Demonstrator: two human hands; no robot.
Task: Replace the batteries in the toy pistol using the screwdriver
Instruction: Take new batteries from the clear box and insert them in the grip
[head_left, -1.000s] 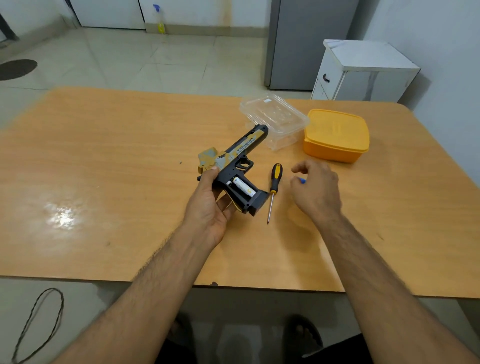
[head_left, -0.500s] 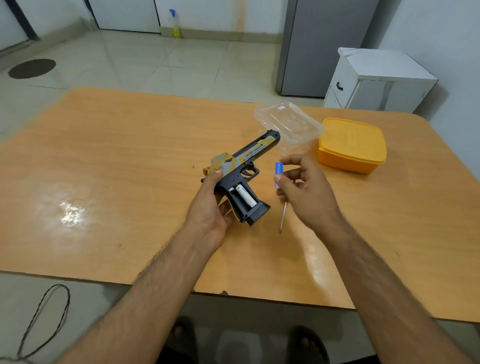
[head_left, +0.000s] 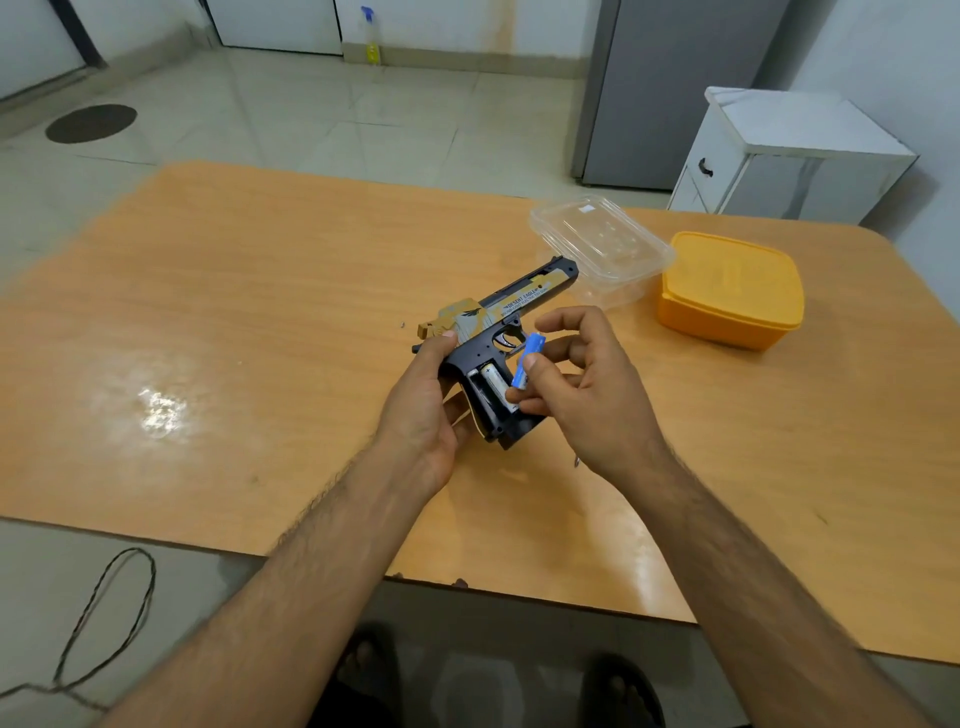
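Note:
My left hand (head_left: 423, 410) grips the black and gold toy pistol (head_left: 511, 301) by its handle, barrel pointing up and to the right. The handle's battery bay is uncovered, and a white battery (head_left: 492, 382) lies inside it. My right hand (head_left: 587, 384) pinches a blue battery (head_left: 527, 361) between thumb and fingers, right beside the bay. Only the metal tip of the screwdriver (head_left: 576, 460) shows on the table, below my right hand; the rest is hidden behind that hand.
A clear plastic container (head_left: 602, 247) and a closed orange box (head_left: 730, 288) sit on the wooden table (head_left: 234, 312) to the right of the pistol. A tiny dark speck (head_left: 402, 326), perhaps a screw, lies left of the pistol. The table's near edge is by my forearms.
My right hand lifted the blue battery off the table and carried it leftwards to the uncovered handle. My left hand kept hold of the pistol. The camera tilted a little.

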